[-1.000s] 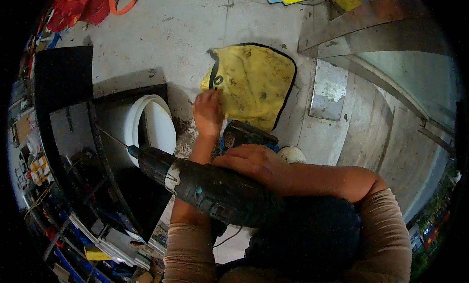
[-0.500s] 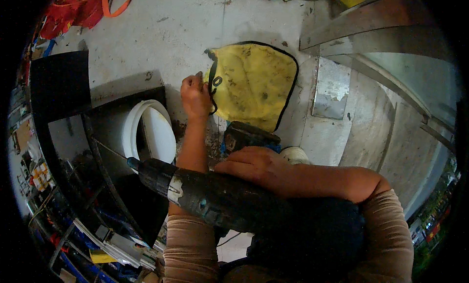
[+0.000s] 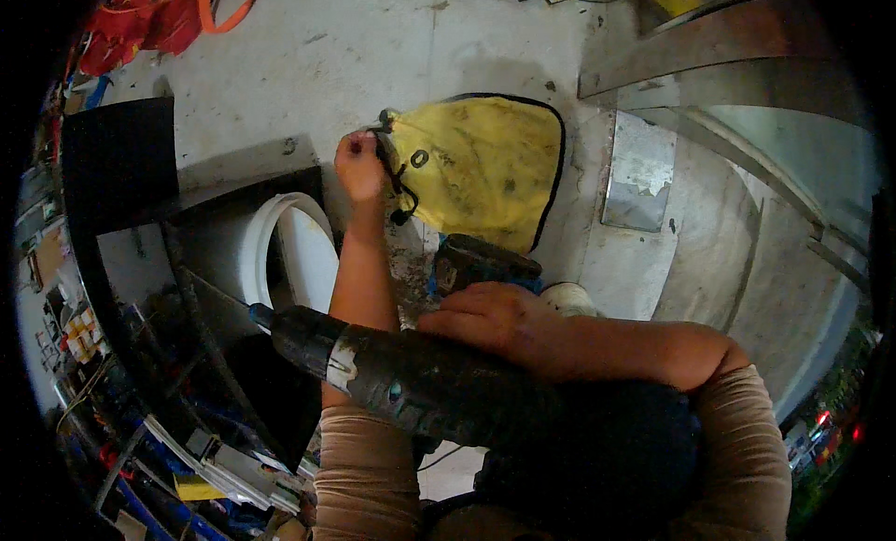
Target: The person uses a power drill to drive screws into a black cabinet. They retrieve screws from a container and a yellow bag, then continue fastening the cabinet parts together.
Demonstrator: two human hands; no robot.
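A stained yellow drawstring bag (image 3: 481, 168) with black edging and a small black ring hangs or lies in front of me, above the floor. At its left edge my left hand (image 3: 359, 168) is closed, its fingers pinching the black drawcord (image 3: 381, 135) by the bag's gathered mouth. My right hand (image 3: 490, 315) is wrapped round the handle of a black power drill (image 3: 420, 373), its fingers partly hidden behind the body. The drill lies across my left forearm with its thin bit pointing left. Its battery (image 3: 490, 261) sticks out beyond the right hand, close to the bag's lower edge.
A white bucket (image 3: 252, 252) lies tilted by a black frame (image 3: 121, 158) on the left. Red cloth with an orange strap (image 3: 224, 14) is at the far left. A metal plate (image 3: 639, 172) lies to the right, beside a large metal and glass structure (image 3: 747, 93). Cluttered shelving fills the lower left.
My left hand has moved slightly up and left, drawing the cord away from the bag's mouth. The mouth looks more gathered. My right hand and the drill have hardly moved.
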